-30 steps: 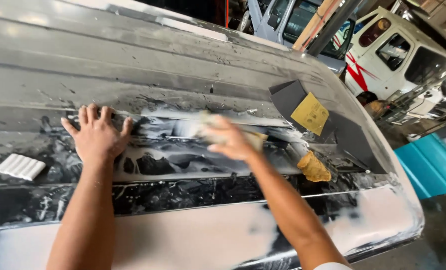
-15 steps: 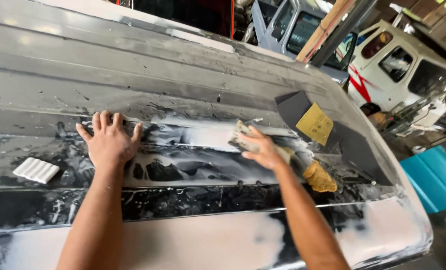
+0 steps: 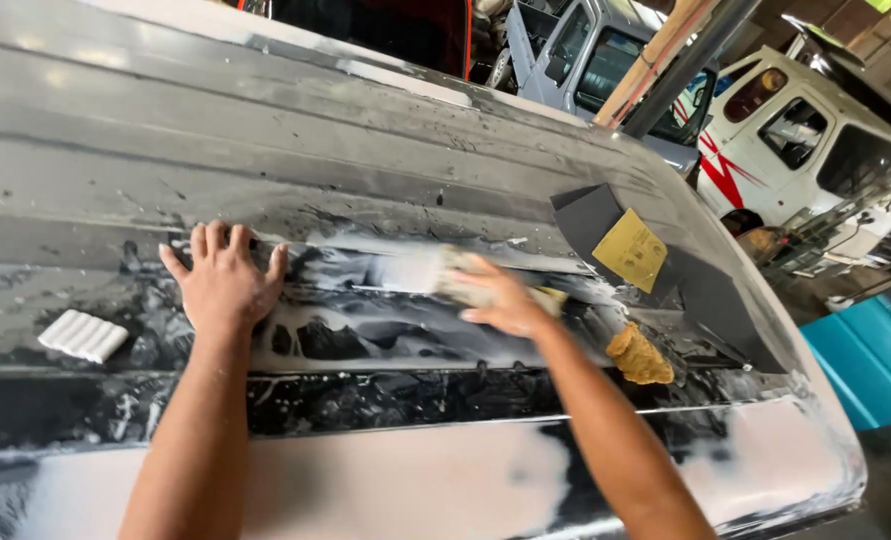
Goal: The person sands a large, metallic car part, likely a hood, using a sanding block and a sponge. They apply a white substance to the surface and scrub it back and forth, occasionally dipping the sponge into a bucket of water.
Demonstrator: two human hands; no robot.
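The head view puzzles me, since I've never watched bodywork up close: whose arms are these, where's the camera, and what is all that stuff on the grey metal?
The camera sits on a person's head and looks down, so both bare arms are that person's own. They lean over a wet vehicle panel, grey and streaked with white slurry. The left hand lies flat and spread on it. The right hand, blurred, presses a pale sanding pad to the metal. Lying nearby are a white ribbed block, a yellow sponge, and dark sanding sheets with a yellowish sheet on top. Vans stand behind.
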